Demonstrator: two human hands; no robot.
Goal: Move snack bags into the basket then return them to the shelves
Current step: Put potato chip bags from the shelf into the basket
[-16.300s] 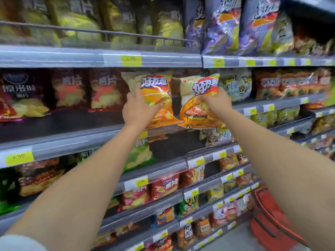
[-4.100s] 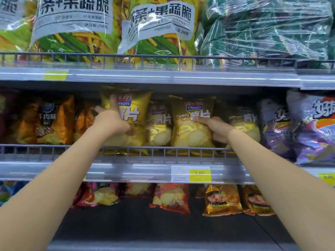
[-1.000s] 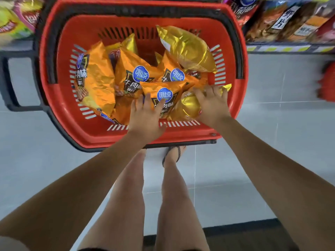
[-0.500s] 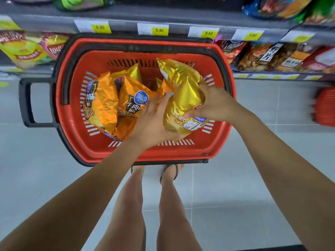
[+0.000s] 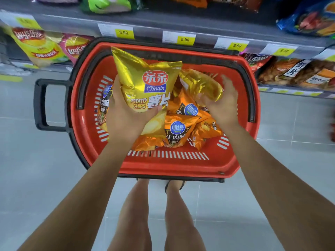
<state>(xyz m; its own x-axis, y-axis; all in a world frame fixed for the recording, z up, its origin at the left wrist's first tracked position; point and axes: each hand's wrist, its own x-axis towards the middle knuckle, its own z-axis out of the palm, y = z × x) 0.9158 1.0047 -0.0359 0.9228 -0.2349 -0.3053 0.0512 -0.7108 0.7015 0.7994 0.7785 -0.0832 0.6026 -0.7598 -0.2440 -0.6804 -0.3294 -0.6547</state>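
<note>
A gold bag (image 5: 145, 82) is held over the basket (image 5: 163, 169), clamped in the fingers (image 5: 116, 91) of the left hand (image 5: 125, 122). A second gold bag (image 5: 201, 84) is clasped by the right hand (image 5: 223, 107). Orange bags (image 5: 176, 131) lie inside, so return to the shelves (image 5: 199, 27) is judged barely begun.

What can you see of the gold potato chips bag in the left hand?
The gold potato chips bag is shiny foil, puffed, with a red round logo, a blue label, "POTATO CHIPS" print and pictured chips low down. It stands upright, top leaning slightly left, held above the orange chip bags in the red basket. The left hand grips its lower part, thumb across the front. A second gold bag, gripped by the right hand, lies just to its right.
</note>
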